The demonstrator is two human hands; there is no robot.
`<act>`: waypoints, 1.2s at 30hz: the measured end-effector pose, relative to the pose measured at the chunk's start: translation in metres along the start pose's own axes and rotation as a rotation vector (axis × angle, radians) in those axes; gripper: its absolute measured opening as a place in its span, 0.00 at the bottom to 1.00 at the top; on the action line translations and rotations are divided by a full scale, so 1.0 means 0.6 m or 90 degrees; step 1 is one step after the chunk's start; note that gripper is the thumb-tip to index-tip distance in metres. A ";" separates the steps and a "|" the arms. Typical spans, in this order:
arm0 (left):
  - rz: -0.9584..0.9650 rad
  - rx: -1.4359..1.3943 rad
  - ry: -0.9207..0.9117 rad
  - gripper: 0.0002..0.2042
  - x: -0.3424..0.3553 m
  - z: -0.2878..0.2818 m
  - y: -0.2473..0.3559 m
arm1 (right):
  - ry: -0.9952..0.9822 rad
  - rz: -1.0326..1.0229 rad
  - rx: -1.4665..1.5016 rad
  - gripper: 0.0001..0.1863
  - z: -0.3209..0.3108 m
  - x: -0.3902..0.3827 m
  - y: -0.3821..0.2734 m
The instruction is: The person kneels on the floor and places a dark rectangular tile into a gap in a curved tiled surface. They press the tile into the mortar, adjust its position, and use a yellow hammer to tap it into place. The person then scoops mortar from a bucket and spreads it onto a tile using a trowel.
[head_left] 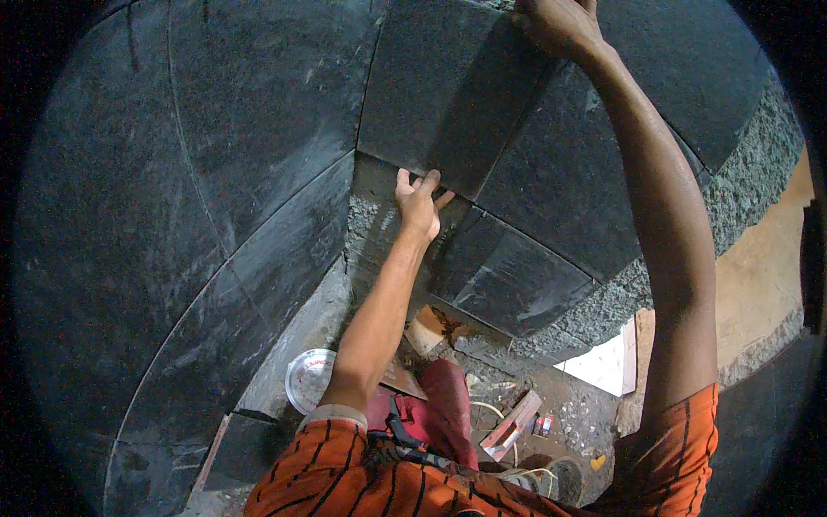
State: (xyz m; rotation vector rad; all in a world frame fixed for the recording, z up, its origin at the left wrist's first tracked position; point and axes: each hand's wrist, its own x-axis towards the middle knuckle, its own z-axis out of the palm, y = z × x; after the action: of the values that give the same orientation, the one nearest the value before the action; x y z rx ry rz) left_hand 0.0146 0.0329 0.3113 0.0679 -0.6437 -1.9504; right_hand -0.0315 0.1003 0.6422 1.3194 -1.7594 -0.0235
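A large dark grey tile (pixel 439 95) stands against the wall beside the inner corner. At its lower edge is my left hand (pixel 419 205), fingertips along and partly behind the edge, holding it from below. My right hand (pixel 562 28) reaches up to the tile's upper right corner; its bent fingers are partly cut off by the picture's top edge. Below the tile a bare cement strip (pixel 366 220) shows between the corner and a lower tile (pixel 508 271). More dark tiles (pixel 568 172) cover the wall to the right.
A tiled wall (pixel 215 103) rises on the left. Rough mortar (pixel 749 198) borders the tiles at right. On the littered floor are a round white lid or bucket (pixel 310 379), a red-and-grey level-like bar (pixel 511 425) and a small red box (pixel 543 425).
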 end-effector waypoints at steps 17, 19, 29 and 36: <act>0.009 0.001 0.005 0.15 0.004 -0.003 -0.004 | -0.003 0.000 -0.018 0.13 0.005 0.001 0.004; 0.007 0.010 0.011 0.15 0.003 -0.003 -0.002 | 0.014 -0.024 -0.051 0.11 0.015 0.001 0.009; 0.005 0.011 0.003 0.20 0.001 -0.002 0.002 | 0.038 -0.032 -0.067 0.12 0.029 0.002 0.018; 0.010 0.006 0.027 0.22 -0.005 0.009 0.005 | 0.031 -0.035 -0.050 0.12 0.025 0.002 0.019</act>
State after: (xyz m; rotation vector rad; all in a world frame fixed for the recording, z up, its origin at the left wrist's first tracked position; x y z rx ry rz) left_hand 0.0167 0.0369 0.3167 0.1104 -0.6240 -1.9263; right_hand -0.0500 0.0971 0.6397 1.2998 -1.6655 -0.0900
